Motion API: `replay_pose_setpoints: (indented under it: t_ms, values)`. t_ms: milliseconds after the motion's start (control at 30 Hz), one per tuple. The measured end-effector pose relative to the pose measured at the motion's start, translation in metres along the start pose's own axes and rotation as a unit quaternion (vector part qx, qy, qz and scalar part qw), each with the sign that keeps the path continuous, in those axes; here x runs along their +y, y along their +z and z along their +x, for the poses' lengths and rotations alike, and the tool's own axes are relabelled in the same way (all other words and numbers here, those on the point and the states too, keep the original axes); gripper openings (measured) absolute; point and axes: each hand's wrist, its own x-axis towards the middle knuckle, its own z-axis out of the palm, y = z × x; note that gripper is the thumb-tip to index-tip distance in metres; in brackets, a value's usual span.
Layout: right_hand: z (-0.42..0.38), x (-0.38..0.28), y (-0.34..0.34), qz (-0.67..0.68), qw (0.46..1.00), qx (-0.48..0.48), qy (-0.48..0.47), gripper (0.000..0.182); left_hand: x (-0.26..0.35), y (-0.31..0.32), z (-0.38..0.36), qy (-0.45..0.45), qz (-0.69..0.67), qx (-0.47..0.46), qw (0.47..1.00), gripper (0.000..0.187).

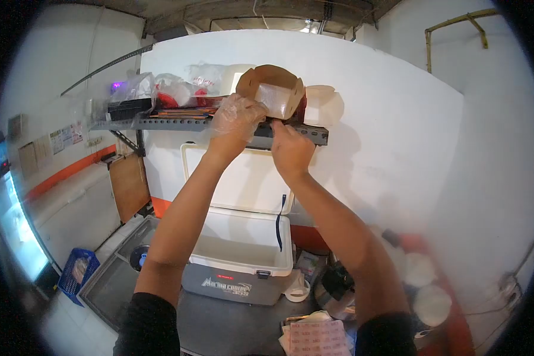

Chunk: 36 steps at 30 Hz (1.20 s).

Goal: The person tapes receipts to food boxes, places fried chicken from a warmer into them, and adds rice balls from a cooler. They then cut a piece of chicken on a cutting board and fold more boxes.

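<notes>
Both my arms reach up to a grey metal shelf point(178, 124) on the white wall. My left hand point(237, 121), in a clear plastic glove, has its fingers closed at the lower left side of an open brown cardboard box point(270, 76). My right hand point(292, 148), which looks bare, is closed just under the box, by the shelf's edge; whether it grips the box or something beneath is hidden. The box tilts toward me and shows a pale, shiny inside. Right beside it stands a cream-coloured container point(325, 107).
Plastic bags point(175, 89) and a black tray point(129, 109) sit on the shelf's left part. Below stands an open grey cooler point(231, 285), its lid raised against the wall. Printed papers point(317, 339) lie at the bottom; a blue basket point(77, 276) is at the left.
</notes>
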Motion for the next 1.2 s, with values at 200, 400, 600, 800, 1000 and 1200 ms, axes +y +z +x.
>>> replay_pose_setpoints:
  t_ms: [200,400,600,800,1000,1200]
  values:
    - [-0.002,-0.006,0.005,0.022,1.0,0.014,-0.005,0.014,0.002,0.004,-0.007,0.011,-0.034,0.071,0.997,0.013]
    - [-0.004,0.013,0.008,0.017,0.998,-0.046,0.043,0.01,0.019,-0.048,0.012,0.021,0.033,0.172,0.984,0.023]
    - [0.014,0.048,-0.045,0.111,0.965,0.107,0.21,0.019,0.059,-0.153,-0.096,-0.083,0.076,0.103,0.988,0.021]
    - [0.035,0.153,-0.024,0.011,0.965,-0.031,0.262,0.019,0.159,-0.15,-0.453,-0.303,0.014,-0.084,0.949,0.031]
    - [0.038,0.143,-0.021,0.013,0.945,0.029,0.325,0.015,0.276,-0.196,-0.547,-0.634,-0.202,-0.359,0.654,0.038]
    - [0.055,0.14,-0.036,0.023,0.941,0.048,0.335,0.016,0.276,-0.217,-0.478,-0.355,-0.081,-0.517,0.775,0.041]
